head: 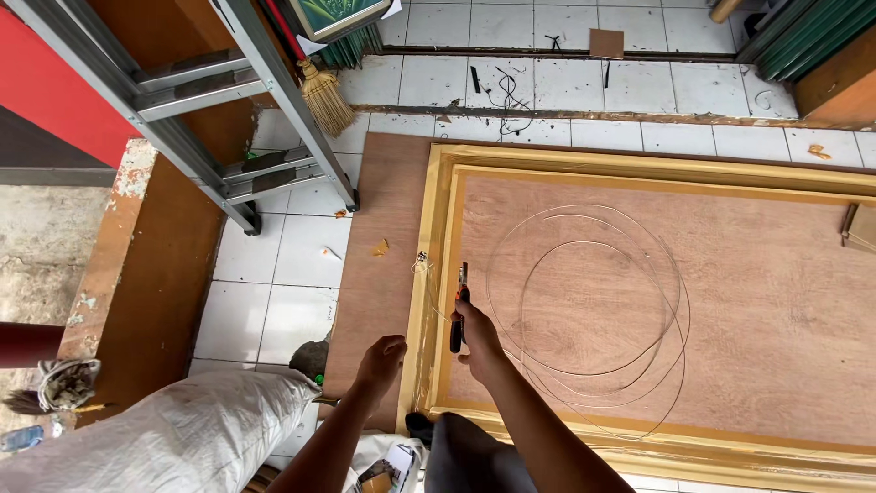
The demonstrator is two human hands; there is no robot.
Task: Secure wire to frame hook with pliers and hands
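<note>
- A framing workshop, on a tiled floor (283,265).
- Large gilt frame (429,274) lying face down, coiled wire (584,310) on its backing.
- Stepladder (228,119), broom (324,96), stacked frames (803,36) along the edges.

Both hands (381,356) (476,330) reach forward, fingers curled closed.

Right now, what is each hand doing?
Left hand: closed in a fist, likely pinching the thin wire.
Right hand: closed on pliers.
</note>
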